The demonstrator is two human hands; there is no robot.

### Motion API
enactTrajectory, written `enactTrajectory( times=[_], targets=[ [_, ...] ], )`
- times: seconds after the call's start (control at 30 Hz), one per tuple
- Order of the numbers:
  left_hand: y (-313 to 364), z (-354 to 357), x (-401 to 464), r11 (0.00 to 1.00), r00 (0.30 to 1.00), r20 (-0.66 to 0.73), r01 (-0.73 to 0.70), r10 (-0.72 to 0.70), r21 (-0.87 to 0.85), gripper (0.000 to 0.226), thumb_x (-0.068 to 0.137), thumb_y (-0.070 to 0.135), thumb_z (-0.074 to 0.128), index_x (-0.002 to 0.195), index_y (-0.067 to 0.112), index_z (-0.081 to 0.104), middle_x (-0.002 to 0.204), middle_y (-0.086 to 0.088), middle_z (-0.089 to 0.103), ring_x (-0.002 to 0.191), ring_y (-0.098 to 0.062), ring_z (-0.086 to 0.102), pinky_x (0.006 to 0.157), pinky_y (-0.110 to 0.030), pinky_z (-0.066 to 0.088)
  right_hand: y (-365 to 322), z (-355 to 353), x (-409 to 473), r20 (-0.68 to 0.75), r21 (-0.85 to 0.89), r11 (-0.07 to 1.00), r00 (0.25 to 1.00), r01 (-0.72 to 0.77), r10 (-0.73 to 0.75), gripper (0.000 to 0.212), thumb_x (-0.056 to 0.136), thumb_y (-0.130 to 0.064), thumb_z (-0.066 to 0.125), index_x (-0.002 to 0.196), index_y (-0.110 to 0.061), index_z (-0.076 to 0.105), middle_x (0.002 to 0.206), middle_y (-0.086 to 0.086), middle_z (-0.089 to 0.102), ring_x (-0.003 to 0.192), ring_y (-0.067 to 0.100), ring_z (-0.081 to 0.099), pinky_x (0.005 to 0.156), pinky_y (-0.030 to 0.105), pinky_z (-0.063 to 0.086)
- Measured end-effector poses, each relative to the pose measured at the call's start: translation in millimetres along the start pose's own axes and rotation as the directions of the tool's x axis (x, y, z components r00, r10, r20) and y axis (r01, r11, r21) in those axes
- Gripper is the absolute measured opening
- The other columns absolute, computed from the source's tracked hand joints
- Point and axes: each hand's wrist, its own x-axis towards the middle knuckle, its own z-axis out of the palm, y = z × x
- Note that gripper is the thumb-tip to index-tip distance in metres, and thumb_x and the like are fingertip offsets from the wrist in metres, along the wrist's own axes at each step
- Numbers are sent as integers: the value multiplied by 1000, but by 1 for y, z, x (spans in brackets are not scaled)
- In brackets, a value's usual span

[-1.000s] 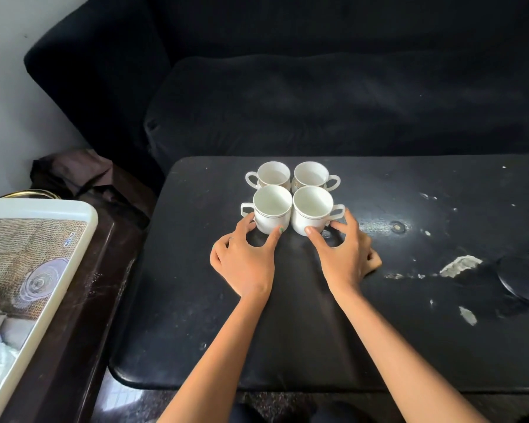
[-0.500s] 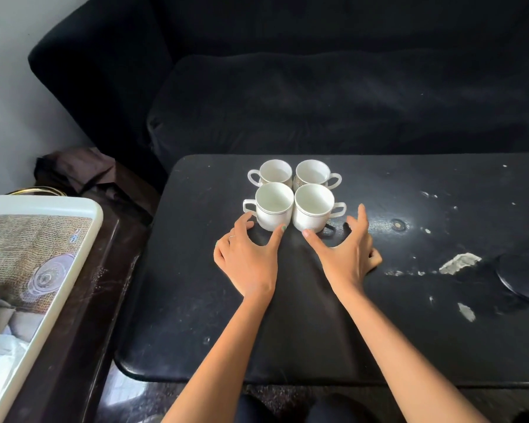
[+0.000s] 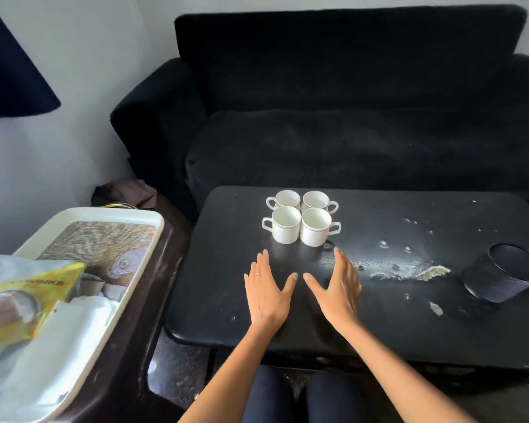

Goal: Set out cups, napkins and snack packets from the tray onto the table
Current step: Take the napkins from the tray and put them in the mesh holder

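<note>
Black and scuffed, the low table [image 3: 226,285] fills the middle of my feed, with pale chips and flecks scattered over its right half. Nearest to me, two dark-clad knees show under its front edge, and both bare forearms reach up from the bottom of the view. I see my left hand [image 3: 266,296] lying flat over the tabletop, fingers straight and spread, holding nothing; a ring sits on one finger and the nails are painted pale green. My right hand [image 3: 336,288] mirrors it just beside, palm turned slightly inward, fingers straight and relaxed, also holding nothing; the two thumbs point toward each other with a small gap between them. Off to my left, on a dark brown side surface, sits the white tray [image 3: 110,306] with a woven-pattern base; in its near end lie a yellow snack packet [image 3: 28,303] inside clear plastic and white napkins [image 3: 71,334] under and beside it. On the table's right, a black cup-shaped container [image 3: 501,277] lies tipped on its side, well apart from my hands. Beyond my fingertips, four white cups [image 3: 300,219] stand upright in a tight two-by-two cluster, touching one another, handles pointing outward left and right. Behind the table, a black sofa [image 3: 348,117] spans the wall.
</note>
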Motion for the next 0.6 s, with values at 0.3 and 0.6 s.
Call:
enactTrajectory(
  times=[0.3,0.6],
  targets=[
    [18,-110,-45,988,973,-177,-142,149,56,72,92,37,55,150,12,21,154,-2,31,143,-22,26,120,-40,11,-93,-39,-39,-27,81,967,970,243,-241,81,85,-41,63,148,-13,21,153,7,28,140,24,25,109,40,22],
    [-11,-223,-78,995,918,-393,-20,56,95,71,89,34,59,148,13,26,145,-12,44,132,-31,38,111,-43,28,-192,-27,-79,56,134,872,875,472,-482,72,88,-45,56,146,-16,24,152,6,30,140,22,25,111,39,21]
  ],
)
